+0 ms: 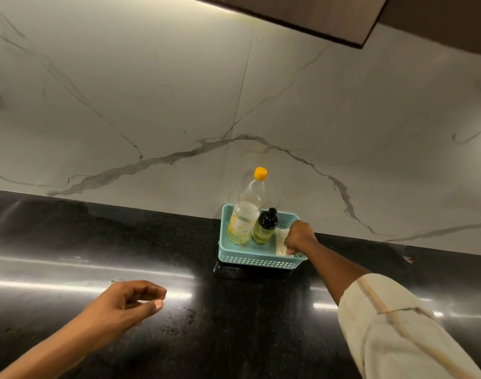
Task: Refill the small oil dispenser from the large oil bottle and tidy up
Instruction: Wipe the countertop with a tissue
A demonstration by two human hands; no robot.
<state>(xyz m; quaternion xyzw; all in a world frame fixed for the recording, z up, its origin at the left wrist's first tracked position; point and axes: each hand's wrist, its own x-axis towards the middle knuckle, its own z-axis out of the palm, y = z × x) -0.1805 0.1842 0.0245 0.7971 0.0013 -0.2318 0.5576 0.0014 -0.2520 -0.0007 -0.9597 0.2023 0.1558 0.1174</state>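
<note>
Teal basket (258, 260) on the black counter (97, 242) holds the large oil bottle (244, 214), the small oil dispenser (264, 228) touching it, and a white cloth (280, 242) gripped by the right hand (299, 237); the left hand (124, 302) hovers loosely curled, holding nothing.

Glossy black countertop (97, 242) (speckled, with light streaks), teal basket (261, 261) at its back edge.

Basket (261, 260) on the countertop (124, 242) at the wall (179, 105) ahead of you, large oil bottle (244, 214) in its left end, small oil dispenser (264, 228) just right of it, folded cloth (280, 242) at the right end under your right hand (300, 237)
</note>
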